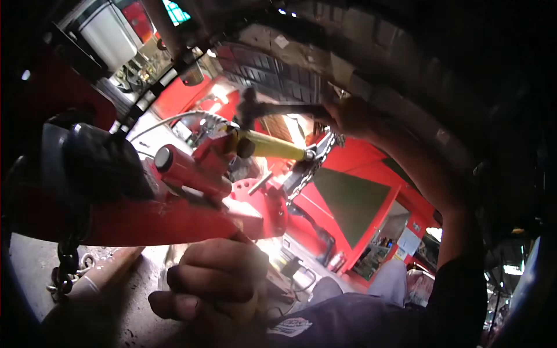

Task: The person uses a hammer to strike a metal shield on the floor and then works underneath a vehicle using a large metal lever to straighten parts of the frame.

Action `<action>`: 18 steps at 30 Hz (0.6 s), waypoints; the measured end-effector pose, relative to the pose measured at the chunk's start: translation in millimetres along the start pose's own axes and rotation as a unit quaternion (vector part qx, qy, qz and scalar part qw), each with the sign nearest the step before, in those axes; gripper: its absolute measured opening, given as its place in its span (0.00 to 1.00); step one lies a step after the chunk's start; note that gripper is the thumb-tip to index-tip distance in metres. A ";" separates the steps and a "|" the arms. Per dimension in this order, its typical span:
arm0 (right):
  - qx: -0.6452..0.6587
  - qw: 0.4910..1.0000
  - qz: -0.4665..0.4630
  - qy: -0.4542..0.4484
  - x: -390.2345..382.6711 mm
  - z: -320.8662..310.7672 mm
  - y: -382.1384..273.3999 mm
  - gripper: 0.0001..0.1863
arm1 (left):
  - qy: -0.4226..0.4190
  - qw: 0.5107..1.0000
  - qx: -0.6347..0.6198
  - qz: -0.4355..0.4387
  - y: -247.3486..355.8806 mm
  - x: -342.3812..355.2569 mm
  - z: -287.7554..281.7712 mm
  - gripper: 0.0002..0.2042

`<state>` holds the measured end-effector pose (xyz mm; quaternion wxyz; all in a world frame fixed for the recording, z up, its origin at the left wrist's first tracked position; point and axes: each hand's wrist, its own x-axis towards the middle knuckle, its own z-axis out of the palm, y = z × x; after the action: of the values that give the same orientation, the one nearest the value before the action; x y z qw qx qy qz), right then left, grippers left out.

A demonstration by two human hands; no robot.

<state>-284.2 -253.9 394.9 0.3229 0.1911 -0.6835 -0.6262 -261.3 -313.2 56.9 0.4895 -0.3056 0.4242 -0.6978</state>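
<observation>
My right hand [353,118] is closed round the handle of a hammer [249,109], whose dark head is raised above a yellow cylinder [272,146]. Low in the view my left hand [219,277] makes a fist just below a long red metal beam [151,226]. Whatever its curled fingers hold is hidden; a short dark edge shows above the knuckles. On the beam sits a red cylinder with a pale round end [164,158]. A steel chain [313,171] runs beside the yellow cylinder's end.
A dark curved vehicle body [400,64] arches overhead and to the right. Another chain [67,255] hangs from the beam at left, by a large blurred dark block [98,156]. Behind stand a red cabinet [400,217] with shelves and a red perforated plate [270,209].
</observation>
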 end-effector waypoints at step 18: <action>-0.078 0.996 0.026 -0.028 40.2 -23.4 47.5 0.20 | -0.040 0.996 0.057 -0.061 0.9 4.5 16.9 0.15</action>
<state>-290.3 -291.0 449.7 0.3338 0.1297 -0.6458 -0.6743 -248.3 -322.5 63.8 0.4795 -0.3302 0.3448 -0.7363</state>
